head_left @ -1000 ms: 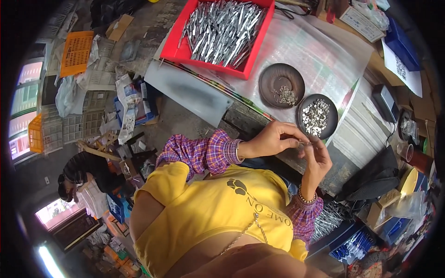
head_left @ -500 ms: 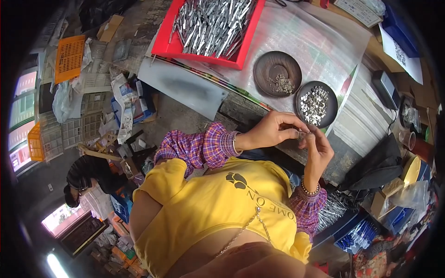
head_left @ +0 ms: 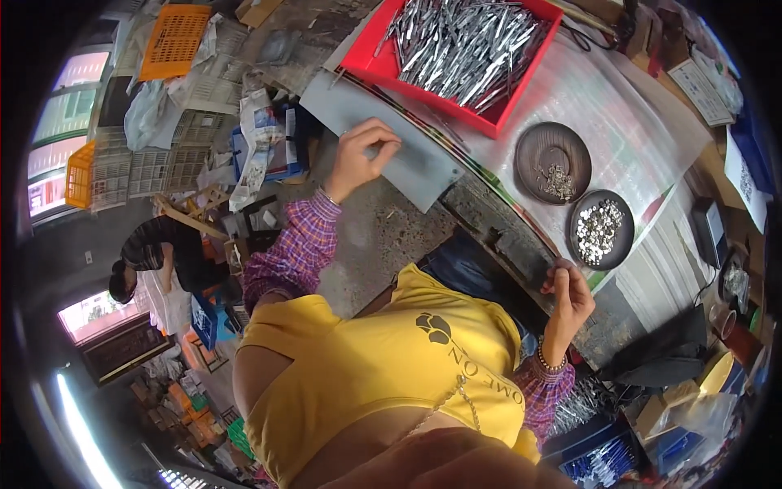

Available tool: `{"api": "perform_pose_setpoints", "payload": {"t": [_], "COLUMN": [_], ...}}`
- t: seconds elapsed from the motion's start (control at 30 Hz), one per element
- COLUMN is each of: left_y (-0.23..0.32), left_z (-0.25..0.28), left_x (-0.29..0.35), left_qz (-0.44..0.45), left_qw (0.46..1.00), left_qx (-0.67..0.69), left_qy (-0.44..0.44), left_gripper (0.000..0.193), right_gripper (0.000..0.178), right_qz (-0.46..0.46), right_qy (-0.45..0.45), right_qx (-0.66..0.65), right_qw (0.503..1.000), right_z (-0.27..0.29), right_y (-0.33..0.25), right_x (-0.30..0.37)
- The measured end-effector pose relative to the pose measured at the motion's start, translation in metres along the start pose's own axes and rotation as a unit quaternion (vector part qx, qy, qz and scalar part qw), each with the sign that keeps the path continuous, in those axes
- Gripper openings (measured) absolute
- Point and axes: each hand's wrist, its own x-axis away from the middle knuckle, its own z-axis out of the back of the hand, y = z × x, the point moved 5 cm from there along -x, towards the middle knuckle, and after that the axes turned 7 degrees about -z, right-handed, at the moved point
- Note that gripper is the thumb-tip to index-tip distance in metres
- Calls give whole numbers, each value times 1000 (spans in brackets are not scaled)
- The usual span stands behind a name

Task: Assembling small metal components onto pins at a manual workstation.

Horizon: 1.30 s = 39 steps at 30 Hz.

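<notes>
My left hand [head_left: 366,159] hangs in the air over a grey sheet [head_left: 415,167] left of the table edge, fingers curled with thumb against index. Whatever it holds, if anything, is too small to make out. Near the table's front edge, my right hand [head_left: 568,297] is closed in a pinch, and its contents cannot be told. Just beyond it sits a dark round dish [head_left: 580,250] of small shiny metal pieces [head_left: 599,232]. Touching or nearly touching that dish is a brown dish [head_left: 533,151] with a small heap of tiny brownish parts [head_left: 555,181].
A red tray [head_left: 444,91] full of thin metal strips [head_left: 464,49] stands at the table's far side. A black box-shaped device [head_left: 709,231] lies at the right. To the left are orange crates [head_left: 173,41], and a person [head_left: 171,253] bends over farther back.
My hands were together by the dish of shiny pieces. Now they are apart: the left has swung far to the left, while the right stays near that dish. The view has shifted too.
</notes>
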Motion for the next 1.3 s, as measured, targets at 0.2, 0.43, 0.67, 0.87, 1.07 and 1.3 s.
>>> {"api": "perform_pose_setpoints", "payload": {"t": [0.2,0.43,0.67,0.87,1.07,1.3], "left_y": [38,3,29,117,158,184], "left_z": [-57,-10,-63,-131,-180,-195], "left_x": [-21,-1,-11,-12,-10,0], "left_qz": [-207,-138,117,183,130,125], "left_qw": [974,981,959,883,828,826], "left_qx": [-76,-137,240,362,440,420], "left_qy": [-45,-24,-92,-238,-321,-355], "left_gripper": [10,7,7,11,17,18], "right_gripper": [19,15,16,19,22,21], "right_qz": [-11,-22,-29,118,187,224], "right_qy": [-8,-23,-45,-45,19,83], "right_qx": [9,-11,11,77,-5,-44], "right_qw": [1000,999,999,989,982,970], "right_z": [-9,-10,-17,-12,14,35], "right_y": [-2,5,4,-5,-25,-14], "right_x": [-1,6,11,3,25,42]}}
